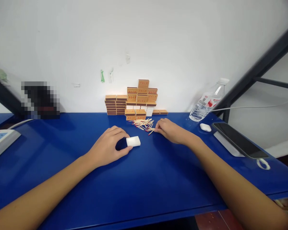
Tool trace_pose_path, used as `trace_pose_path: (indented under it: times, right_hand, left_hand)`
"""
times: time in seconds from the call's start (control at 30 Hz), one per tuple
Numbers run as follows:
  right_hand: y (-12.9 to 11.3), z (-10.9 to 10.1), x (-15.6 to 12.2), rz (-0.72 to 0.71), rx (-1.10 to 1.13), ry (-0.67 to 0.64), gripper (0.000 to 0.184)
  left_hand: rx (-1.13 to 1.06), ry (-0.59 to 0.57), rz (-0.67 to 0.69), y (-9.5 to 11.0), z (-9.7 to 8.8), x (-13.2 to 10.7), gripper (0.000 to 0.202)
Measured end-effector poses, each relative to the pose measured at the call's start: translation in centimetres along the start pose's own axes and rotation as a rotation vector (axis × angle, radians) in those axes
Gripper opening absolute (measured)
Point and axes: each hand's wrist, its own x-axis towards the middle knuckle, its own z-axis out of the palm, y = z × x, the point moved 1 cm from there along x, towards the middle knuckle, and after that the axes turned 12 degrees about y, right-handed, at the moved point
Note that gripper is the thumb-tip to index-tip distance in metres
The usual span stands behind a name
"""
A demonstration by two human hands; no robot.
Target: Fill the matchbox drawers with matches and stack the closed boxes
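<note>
My left hand (108, 147) rests on the blue table (144, 185) with its fingers curled around a small white matchbox tray (133, 141), thumb and forefinger gripping its end. My right hand (170, 130) lies on the table with its fingertips pinched at the edge of a loose pile of red-tipped matches (144, 124). Behind the pile, a stack of orange-brown matchboxes (134, 100) stands against the white wall, with some white inner trays among them.
A clear plastic water bottle (207, 102) leans at the back right. A white earbud case (205, 127) and a dark phone on a stand (240, 140) lie to the right. A white power strip (1, 140) sits at the left edge.
</note>
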Motion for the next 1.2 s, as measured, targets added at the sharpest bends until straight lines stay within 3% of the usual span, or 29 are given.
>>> trace_pose_path:
  times: [0.17, 0.3, 0.53, 0.67, 0.93, 1.2]
  right_hand:
    - [-1.0, -1.2, -0.5, -0.054, 0.036, 0.088, 0.021]
    - [-3.7, -1.9, -1.0, -0.117, 0.181, 0.099, 0.021]
    - [-8.1, -0.5, -1.7, -0.156, 0.295, 0.05, 0.017]
    - [-8.1, 0.3, -1.8, -0.226, 0.251, 0.032, 0.011]
    - [-7.7, -0.8, -2.0, -0.277, 0.305, 0.148, 0.01]
    - [-9.2, 0.0, -2.5, -0.261, 0.446, -0.053, 0.01]
  left_hand:
    - [0.005, -0.015, 0.002, 0.2, 0.4, 0.0, 0.024]
    - [0.003, -0.015, -0.002, 0.4, 0.5, -0.1, 0.024]
    - [-0.028, -0.002, 0.017, 0.6, 0.4, -0.1, 0.023]
    - [-0.04, -0.011, 0.015, 0.9, 0.5, 0.0, 0.022]
    - [-0.062, 0.001, 0.029, 1.2, 0.3, -0.1, 0.021]
    - [-0.139, -0.005, 0.121, 1.8, 0.4, -0.3, 0.014]
